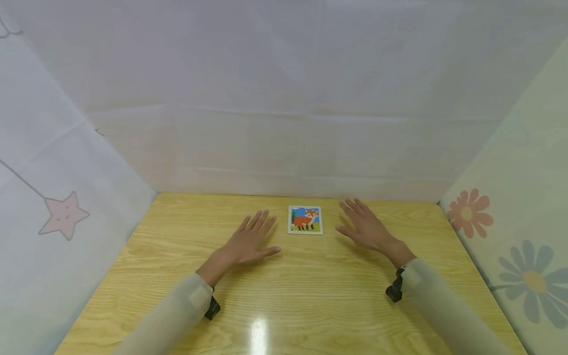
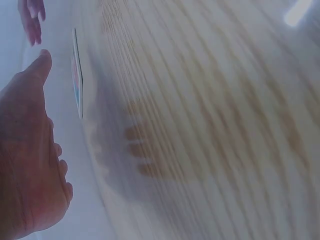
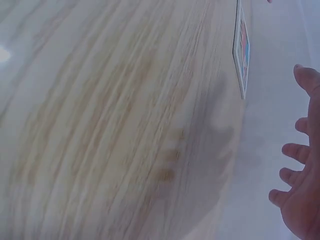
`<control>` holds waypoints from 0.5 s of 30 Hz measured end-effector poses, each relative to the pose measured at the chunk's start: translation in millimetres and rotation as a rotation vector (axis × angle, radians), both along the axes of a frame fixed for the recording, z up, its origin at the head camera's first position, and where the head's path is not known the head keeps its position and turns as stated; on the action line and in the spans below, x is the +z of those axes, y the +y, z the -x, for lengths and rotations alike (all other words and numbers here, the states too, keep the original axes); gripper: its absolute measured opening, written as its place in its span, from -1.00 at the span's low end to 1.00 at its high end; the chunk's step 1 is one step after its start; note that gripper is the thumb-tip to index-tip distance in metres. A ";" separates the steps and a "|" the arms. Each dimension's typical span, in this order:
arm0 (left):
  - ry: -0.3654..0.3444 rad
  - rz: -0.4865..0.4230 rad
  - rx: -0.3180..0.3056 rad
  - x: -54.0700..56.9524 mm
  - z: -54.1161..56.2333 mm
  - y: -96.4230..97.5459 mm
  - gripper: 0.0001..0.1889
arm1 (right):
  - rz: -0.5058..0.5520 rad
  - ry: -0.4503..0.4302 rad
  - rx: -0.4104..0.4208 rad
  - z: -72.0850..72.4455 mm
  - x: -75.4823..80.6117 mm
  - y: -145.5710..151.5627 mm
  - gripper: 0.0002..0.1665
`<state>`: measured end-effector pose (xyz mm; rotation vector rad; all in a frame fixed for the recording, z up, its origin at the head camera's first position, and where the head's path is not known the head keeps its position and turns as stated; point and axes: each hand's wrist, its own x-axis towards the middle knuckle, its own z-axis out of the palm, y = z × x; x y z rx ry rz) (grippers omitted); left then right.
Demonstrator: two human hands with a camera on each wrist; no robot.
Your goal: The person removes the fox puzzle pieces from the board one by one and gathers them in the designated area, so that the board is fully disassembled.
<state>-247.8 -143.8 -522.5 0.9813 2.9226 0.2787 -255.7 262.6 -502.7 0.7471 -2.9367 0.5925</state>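
Note:
A small square picture puzzle (image 1: 305,220) with a white frame lies flat on the wooden table (image 1: 293,296) toward its far edge. It shows an orange fox on green ground under a blue sky. To its left, my left hand (image 1: 252,240) hovers over the tabletop with fingers spread and straight. My right hand (image 1: 365,227) is held likewise on the other side, fingers extended. Neither touches the puzzle. Both wrist views show a gap and a shadow between palm and wood, with the puzzle (image 3: 242,52) seen edge-on.
A pale cloth wall (image 1: 284,148) rises behind the table. Side cloths carry a pink star (image 1: 65,215) on the left and flowers (image 1: 470,213) on the right. Dark straps (image 1: 394,286) sit at the wrists below light sleeves. A bright glare spot lies near the front.

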 end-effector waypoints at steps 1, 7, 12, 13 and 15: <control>-0.002 0.001 -0.008 1.6 -0.4 3.6 0.05 | 0.014 -0.003 0.011 1.3 0.1 -2.2 -0.03; -0.034 0.010 -0.041 2.1 0.8 21.8 0.05 | 0.083 -0.024 0.057 9.8 -2.7 -14.8 -0.07; -0.066 0.009 -0.069 -2.0 3.8 35.3 0.07 | 0.150 -0.076 0.072 17.5 -6.2 -24.3 -0.09; -0.070 0.012 -0.075 -2.6 4.3 37.8 0.07 | 0.159 -0.081 0.076 19.0 -7.0 -26.4 -0.09; -0.082 0.011 -0.085 -2.9 4.3 42.4 0.06 | 0.174 -0.090 0.084 22.7 -9.6 -30.4 -0.11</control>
